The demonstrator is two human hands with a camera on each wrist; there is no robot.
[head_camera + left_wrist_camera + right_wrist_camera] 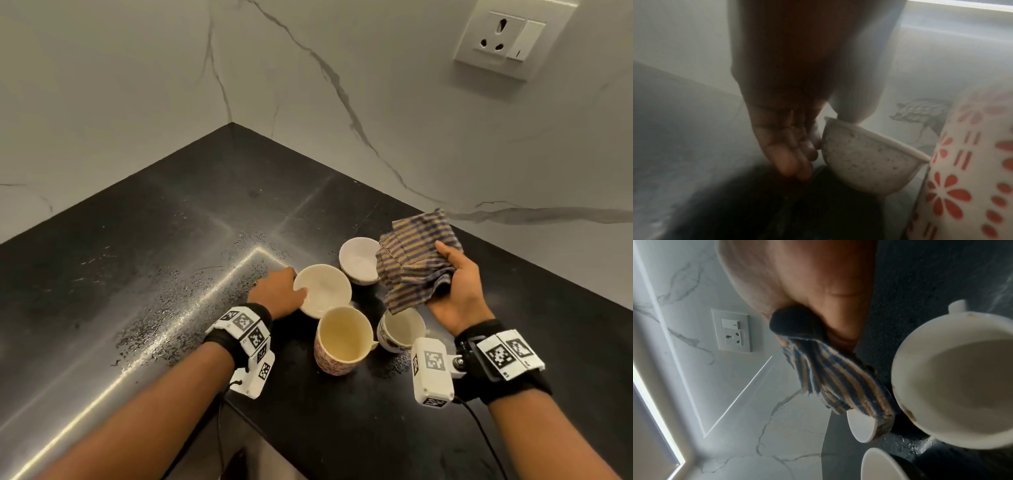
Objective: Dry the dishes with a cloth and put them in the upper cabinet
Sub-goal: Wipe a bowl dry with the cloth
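Counter (pixel 144 240) left open; cups (pixel 344 339) crowd right.

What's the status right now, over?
Left hand grips bowl by its rim, tilted on the counter. Right hand holds cloth, no wiping yet. Second bowl, two mugs crowd close.

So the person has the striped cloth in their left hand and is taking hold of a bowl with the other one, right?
Not quite: the hands are swapped. In the head view the striped cloth is in the right hand, and the left hand is taking hold of the bowl, thumb over its rim.
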